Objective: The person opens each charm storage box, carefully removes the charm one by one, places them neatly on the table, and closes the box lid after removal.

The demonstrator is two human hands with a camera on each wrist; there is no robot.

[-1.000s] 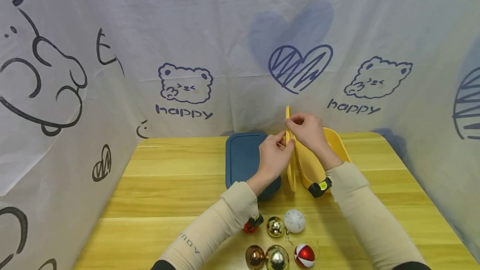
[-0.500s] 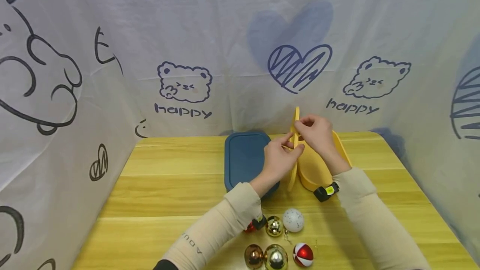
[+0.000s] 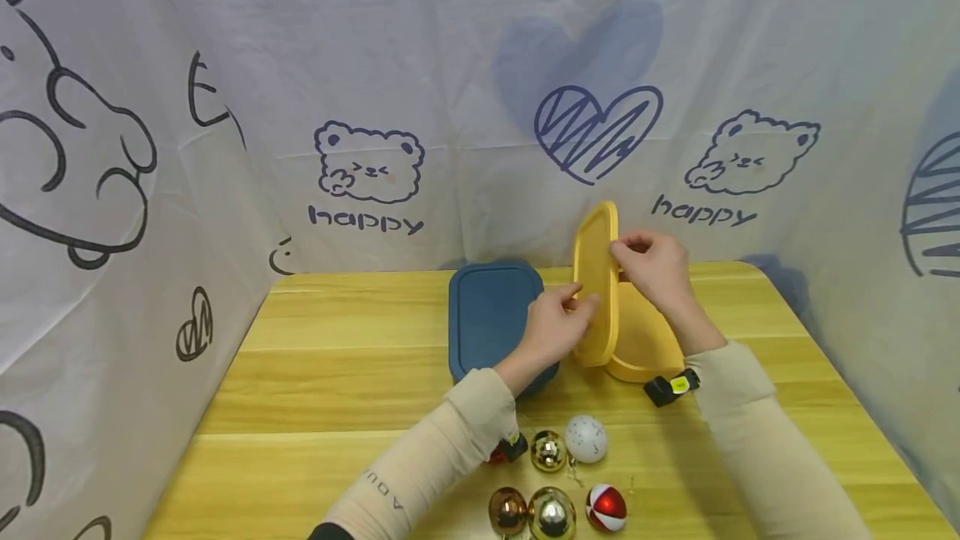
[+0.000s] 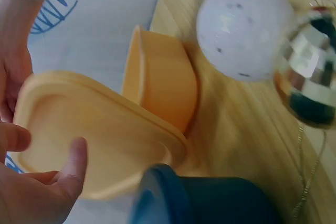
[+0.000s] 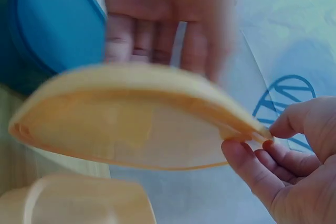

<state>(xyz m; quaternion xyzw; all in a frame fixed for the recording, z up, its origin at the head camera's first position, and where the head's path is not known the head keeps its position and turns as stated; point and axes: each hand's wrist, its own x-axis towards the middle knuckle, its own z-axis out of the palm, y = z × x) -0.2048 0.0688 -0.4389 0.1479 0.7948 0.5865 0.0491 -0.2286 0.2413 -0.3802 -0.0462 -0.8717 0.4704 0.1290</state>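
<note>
My right hand (image 3: pixel 656 269) pinches the edge of a yellow lid (image 3: pixel 597 286) between thumb and fingers. The lid stands on edge above the left side of the yellow container (image 3: pixel 645 336), its broad face turned to the left. Beside that face is my left hand (image 3: pixel 553 327), fingers and thumb spread; the left wrist view shows its thumb (image 4: pixel 77 163) straight in front of the lid. From the right wrist view, the lid (image 5: pixel 131 119) hides the ends of the left fingers. The lidded blue container (image 3: pixel 491 307) sits just left, partly behind the left hand.
Near the front lie several ornament balls: a white speckled one (image 3: pixel 587 438), a small gold one (image 3: pixel 548 450), a larger gold one (image 3: pixel 552 513), a brown one (image 3: pixel 508 511) and a red-and-white one (image 3: pixel 606 508). A printed cloth (image 3: pixel 465 90) hangs behind the wooden table (image 3: pixel 330 357).
The lid has moved right with my right hand and turned from edge-on to show its broad left face. My left hand followed slightly right and its fingers have come off the lid's edge.
</note>
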